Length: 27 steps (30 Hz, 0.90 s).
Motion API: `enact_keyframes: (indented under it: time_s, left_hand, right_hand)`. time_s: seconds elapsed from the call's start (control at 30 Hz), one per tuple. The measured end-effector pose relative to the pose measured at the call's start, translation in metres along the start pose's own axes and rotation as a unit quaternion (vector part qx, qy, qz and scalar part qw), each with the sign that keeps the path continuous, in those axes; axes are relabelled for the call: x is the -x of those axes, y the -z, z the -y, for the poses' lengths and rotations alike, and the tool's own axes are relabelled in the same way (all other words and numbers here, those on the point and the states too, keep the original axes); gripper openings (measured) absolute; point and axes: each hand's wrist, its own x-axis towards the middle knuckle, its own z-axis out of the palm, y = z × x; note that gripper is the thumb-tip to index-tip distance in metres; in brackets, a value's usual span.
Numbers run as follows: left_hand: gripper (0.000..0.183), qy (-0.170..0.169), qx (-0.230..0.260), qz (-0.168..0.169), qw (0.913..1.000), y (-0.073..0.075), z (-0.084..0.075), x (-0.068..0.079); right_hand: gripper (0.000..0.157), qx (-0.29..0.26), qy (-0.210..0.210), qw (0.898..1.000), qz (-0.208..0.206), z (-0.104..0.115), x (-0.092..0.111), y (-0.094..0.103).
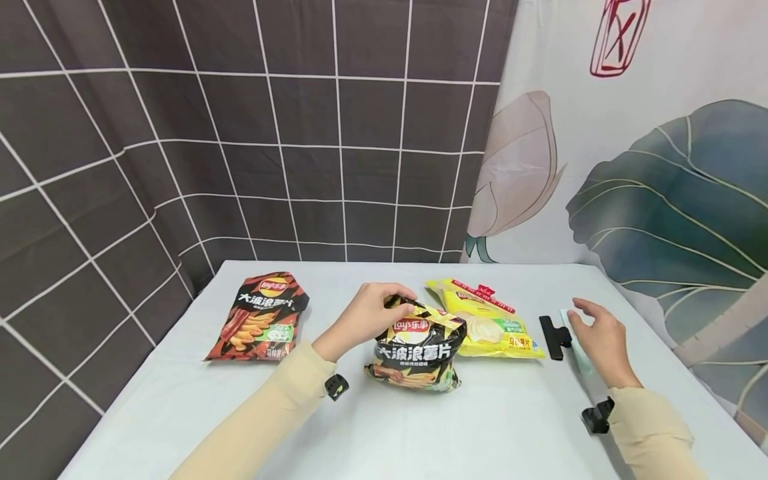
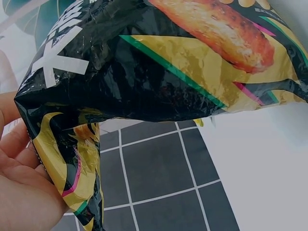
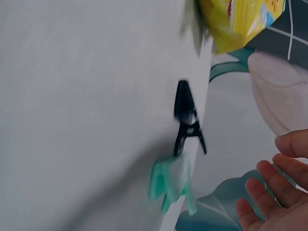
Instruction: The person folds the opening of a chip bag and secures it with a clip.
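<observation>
A black Lay's potato chip bag [image 1: 417, 353] stands on the white table in front of me. My left hand [image 1: 367, 313] grips its top edge, with thumb and fingers on the folded-over end; the left wrist view shows this folded flap [image 2: 72, 163] close up. Over at the right, my right hand [image 1: 605, 347] is held with fingers apart and nothing in it. Beside it lie a light teal bag clip [image 1: 579, 353], partly covered by the hand, and a black bag clip [image 1: 553, 338]. In the right wrist view the fingers stay apart from the teal clip [image 3: 171, 178] and black clip [image 3: 184, 103].
A yellow Lay's bag [image 1: 495, 327] lies behind and right of the black one, with a red clip [image 1: 485, 297] along its top. At the left lies a red and black Lay's bag [image 1: 264, 320]. Patterned curtains [image 1: 372, 173] hang behind the table.
</observation>
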Motion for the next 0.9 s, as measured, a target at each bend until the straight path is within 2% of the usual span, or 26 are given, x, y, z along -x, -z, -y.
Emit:
enact_keyframes:
  time_s: [0.2,0.4,0.6,0.73,0.9]
  left_hand:
    - [0.017,0.002,-0.001,-0.001,1.0000,0.000,0.000,0.001]
    - [0.018,0.005,-0.003,0.001,1.0000,0.001,-0.002,0.001]
    - [0.018,0.006,0.001,0.005,1.0000,0.000,-0.001,0.001]
    - [0.018,0.007,0.001,0.006,1.0000,0.000,-0.001,0.001]
    - [0.018,0.007,0.003,0.007,0.9999,0.000,-0.002,0.002]
  right_hand:
    - [0.047,0.021,-0.041,0.998,0.043,-0.016,-0.006,0.005]
    - [0.051,0.040,-0.079,0.992,0.091,-0.024,-0.010,0.009]
    - [0.056,0.063,-0.103,0.980,0.159,-0.036,-0.017,0.012]
    - [0.060,0.088,-0.110,0.972,0.190,-0.046,-0.022,0.009]
    - [0.063,0.124,-0.110,0.959,0.229,-0.044,-0.022,0.009]
